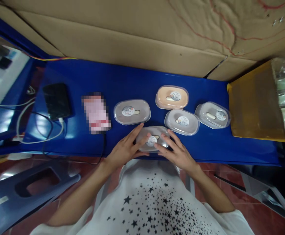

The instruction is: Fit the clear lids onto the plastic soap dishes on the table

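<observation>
At the table's near edge lies a grey oval lunch box (152,141) with a clear lid and a round label. My left hand (126,146) grips its left end, fingers spread over the lid and the thumb along the near side. From the right, my right hand (179,152) holds the other end, fingertips on the lid. Just beyond sit similar boxes: a grey lunch box (142,111) at the left, a peach lunch box (165,97) at the back, a grey lunch box (192,122) before it, and another grey lunch box (207,109) farther right.
A blurred pink item (96,112) lies left of the boxes on the blue table (132,76). Farther left is a black device (56,99) with a white cable (21,125). A cardboard box (254,101) holding clear plastic stands at right. Cardboard (123,29) walls the back.
</observation>
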`<state>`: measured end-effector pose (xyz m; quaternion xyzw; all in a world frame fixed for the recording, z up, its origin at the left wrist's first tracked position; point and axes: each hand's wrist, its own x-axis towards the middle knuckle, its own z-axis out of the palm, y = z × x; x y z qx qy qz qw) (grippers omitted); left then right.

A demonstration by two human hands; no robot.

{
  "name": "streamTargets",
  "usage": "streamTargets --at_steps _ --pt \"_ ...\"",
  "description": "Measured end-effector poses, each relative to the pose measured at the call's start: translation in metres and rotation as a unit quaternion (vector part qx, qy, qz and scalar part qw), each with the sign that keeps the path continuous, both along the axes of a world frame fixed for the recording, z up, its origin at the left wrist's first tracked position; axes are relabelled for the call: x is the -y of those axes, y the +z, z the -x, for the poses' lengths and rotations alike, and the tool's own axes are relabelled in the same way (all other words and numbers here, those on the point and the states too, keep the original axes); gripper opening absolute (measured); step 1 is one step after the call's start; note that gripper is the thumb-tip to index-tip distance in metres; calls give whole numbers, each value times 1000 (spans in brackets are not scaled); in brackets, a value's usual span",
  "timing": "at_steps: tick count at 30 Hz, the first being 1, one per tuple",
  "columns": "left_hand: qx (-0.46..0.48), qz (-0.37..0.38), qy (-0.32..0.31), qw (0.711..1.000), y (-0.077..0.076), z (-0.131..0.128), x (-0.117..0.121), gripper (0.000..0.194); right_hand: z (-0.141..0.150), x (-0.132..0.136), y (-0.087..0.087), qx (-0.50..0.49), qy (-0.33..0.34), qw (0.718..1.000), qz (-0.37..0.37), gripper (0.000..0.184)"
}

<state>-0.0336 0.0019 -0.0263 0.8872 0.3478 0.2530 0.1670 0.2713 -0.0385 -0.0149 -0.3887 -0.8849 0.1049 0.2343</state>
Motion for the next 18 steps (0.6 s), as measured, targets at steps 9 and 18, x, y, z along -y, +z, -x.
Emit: streamTargets --at_steps 9,18 --pt "54 88 42 994 0 -17 -5 78 3 -8 -9 -40 -31 998 23 80" --pt "67 91 25 993 -9 -19 -6 83 4 -9 -22 -30 -43 997 -52 65"
